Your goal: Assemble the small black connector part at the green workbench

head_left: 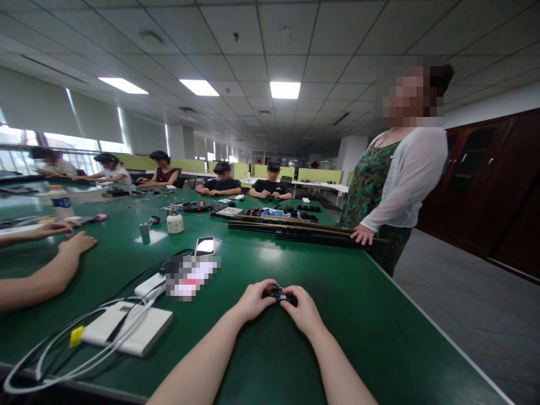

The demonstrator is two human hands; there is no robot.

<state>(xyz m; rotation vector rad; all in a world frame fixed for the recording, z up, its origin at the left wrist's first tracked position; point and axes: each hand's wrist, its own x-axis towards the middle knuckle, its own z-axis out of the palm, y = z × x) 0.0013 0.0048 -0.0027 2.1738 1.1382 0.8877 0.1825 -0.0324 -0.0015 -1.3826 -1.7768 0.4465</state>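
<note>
Both of my hands meet over the green table (346, 315) and pinch one small black part (277, 292) between them. My left hand (254, 299) grips its left end with curled fingers. My right hand (302, 309) grips its right end the same way. The part is mostly covered by my fingers, so its shape is unclear.
A white box (139, 332) with white cables lies at my left, beside a phone (205, 246) and a white jar (174, 223). A standing person (388, 191) rests a hand on long black rails (295, 232). Another person's forearms (46, 270) lie at left. Several seated people work at the far end.
</note>
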